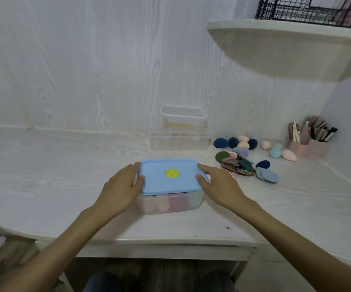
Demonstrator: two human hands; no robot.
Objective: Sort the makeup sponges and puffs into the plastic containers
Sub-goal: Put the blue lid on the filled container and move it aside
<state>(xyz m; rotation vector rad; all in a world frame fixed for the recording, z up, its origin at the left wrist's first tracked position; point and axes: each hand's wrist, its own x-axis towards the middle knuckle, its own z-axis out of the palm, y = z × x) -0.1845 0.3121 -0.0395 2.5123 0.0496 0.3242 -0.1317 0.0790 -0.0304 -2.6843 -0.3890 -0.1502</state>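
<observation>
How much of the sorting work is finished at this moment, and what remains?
Done: several sponges sit inside the lidded box. In hand: the left hand and right hand press on its blue lid, apparently closing it. Left: loose sponges and a pile of flat puffs lie on the desk to the right, and the clear boxes by the wall hold little or nothing. Roughly partway.

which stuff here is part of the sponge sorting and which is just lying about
Belongs to the job:
lidded container, held by left hand and right hand
loose sponges
flat puffs
empty clear containers

Just lying about:
pink brush holder
wire baskets on the shelf
</observation>
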